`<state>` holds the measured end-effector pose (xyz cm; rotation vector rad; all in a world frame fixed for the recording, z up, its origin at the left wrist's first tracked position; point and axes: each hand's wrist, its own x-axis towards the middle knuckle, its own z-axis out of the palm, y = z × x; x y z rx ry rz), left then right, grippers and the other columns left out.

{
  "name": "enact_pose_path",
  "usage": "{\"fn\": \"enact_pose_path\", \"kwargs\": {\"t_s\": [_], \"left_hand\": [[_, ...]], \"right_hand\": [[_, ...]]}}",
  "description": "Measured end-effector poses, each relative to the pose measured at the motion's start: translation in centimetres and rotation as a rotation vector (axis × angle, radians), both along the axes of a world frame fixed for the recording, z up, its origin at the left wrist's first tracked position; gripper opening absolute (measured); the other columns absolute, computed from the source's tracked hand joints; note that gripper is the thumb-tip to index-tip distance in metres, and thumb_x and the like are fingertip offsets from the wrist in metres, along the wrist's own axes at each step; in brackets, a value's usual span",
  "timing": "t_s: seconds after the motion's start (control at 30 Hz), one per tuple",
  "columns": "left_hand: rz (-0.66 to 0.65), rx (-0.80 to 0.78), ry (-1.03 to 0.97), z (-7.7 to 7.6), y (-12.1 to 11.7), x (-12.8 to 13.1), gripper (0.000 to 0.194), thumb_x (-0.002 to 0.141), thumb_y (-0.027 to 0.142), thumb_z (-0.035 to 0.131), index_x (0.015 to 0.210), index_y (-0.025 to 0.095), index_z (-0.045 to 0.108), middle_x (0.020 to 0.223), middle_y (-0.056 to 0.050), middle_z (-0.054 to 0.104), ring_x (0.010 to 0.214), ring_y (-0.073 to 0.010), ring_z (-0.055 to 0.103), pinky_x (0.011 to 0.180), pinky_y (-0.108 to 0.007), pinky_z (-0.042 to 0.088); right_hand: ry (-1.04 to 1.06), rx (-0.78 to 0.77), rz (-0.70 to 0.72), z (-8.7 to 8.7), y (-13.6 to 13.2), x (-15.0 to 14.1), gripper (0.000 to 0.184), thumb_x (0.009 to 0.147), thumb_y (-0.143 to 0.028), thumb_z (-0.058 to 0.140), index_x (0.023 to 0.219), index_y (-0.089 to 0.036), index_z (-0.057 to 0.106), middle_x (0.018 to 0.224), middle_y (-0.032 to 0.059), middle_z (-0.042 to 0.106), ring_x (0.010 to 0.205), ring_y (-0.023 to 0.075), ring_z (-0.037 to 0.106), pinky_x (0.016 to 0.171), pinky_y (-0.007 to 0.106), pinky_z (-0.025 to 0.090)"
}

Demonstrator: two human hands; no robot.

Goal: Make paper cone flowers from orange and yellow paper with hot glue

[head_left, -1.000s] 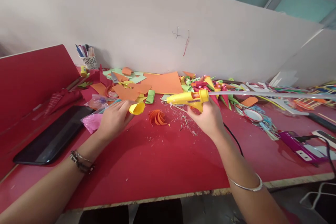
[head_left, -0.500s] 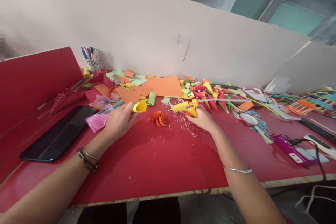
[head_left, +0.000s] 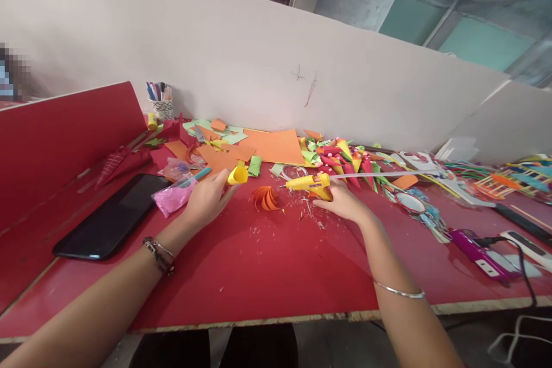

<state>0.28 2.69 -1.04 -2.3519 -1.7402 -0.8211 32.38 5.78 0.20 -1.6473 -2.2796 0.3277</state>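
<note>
My left hand (head_left: 210,198) pinches a rolled yellow paper cone (head_left: 238,175) whose open end faces right. A yellow hot glue gun (head_left: 309,184) is gripped in my right hand (head_left: 342,201), its nozzle aimed left toward the cone but apart from it. A long clear glue stick (head_left: 379,173) juts from the gun's rear. Between the hands, on the red table (head_left: 276,270), lies a fanned orange paper piece (head_left: 265,198). Bits of glue and scraps are scattered beside it.
A black phone (head_left: 110,215) and pink plastic bag (head_left: 175,198) lie at left. Paper scraps, an orange sheet (head_left: 276,145) and small paper cones (head_left: 340,158) line the back. A pen cup (head_left: 162,108) stands near the wall; a purple power strip (head_left: 483,256) is at right.
The view has tilted up slightly and shifted left. The glue gun has turned a little and points more level. Both hands keep hold of the same things.
</note>
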Motion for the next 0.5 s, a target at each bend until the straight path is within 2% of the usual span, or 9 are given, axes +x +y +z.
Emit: {"fn": "enact_pose_path", "kwargs": {"t_s": [0.1,0.2,0.33,0.4,0.5], "left_hand": [[0.004,-0.027,-0.051,0.2,-0.1,0.1,0.024,0.085,0.039,0.033,0.082,0.017,0.043,0.07,-0.003,0.057,0.062,-0.016,0.055,0.052,-0.023,0.034],[0.017,-0.048,-0.09,0.2,-0.1,0.2,0.022,0.084,0.037,0.035,0.082,0.017,0.044,0.071,-0.003,0.057,0.064,-0.0163,0.055,0.053,-0.022,0.034],[0.043,-0.079,-0.127,0.2,-0.1,0.4,0.021,0.084,0.037,0.036,0.083,0.017,0.043,0.07,-0.002,0.057,0.063,-0.0157,0.055,0.053,-0.022,0.034],[0.046,-0.086,-0.132,0.2,-0.1,0.4,0.022,0.083,0.038,0.036,0.081,0.017,0.042,0.067,-0.002,0.056,0.061,-0.0153,0.054,0.053,-0.022,0.034],[0.04,-0.087,-0.135,0.2,-0.1,0.5,0.022,0.083,0.038,0.036,0.078,0.018,0.041,0.064,-0.001,0.055,0.058,-0.0147,0.052,0.051,-0.021,0.032]], "right_hand": [[-0.063,0.022,-0.065,0.3,-0.5,0.3,0.052,0.071,-0.037,0.053,0.117,-0.018,0.043,0.121,0.0118,0.043,0.113,0.0258,0.04,0.091,0.038,0.036],[-0.175,0.051,-0.167,0.8,-2.4,0.3,0.06,0.071,-0.042,0.051,0.123,-0.014,0.039,0.125,0.0167,0.04,0.119,0.0307,0.035,0.089,0.042,0.037],[-0.332,-0.022,-0.219,2.5,-6.5,-1.4,0.046,0.07,-0.037,0.052,0.108,-0.013,0.056,0.104,0.0188,0.058,0.101,0.0342,0.052,0.075,0.043,0.044],[-0.271,-0.046,-0.115,3.8,-7.9,-3.3,0.055,0.071,-0.037,0.052,0.123,-0.019,0.044,0.107,0.0148,0.059,0.093,0.0308,0.057,0.069,0.04,0.047],[-0.162,-0.007,0.148,5.3,-8.0,-7.2,0.062,0.075,-0.042,0.048,0.132,-0.028,0.026,0.123,0.0095,0.049,0.099,0.0262,0.055,0.071,0.036,0.047]]}}
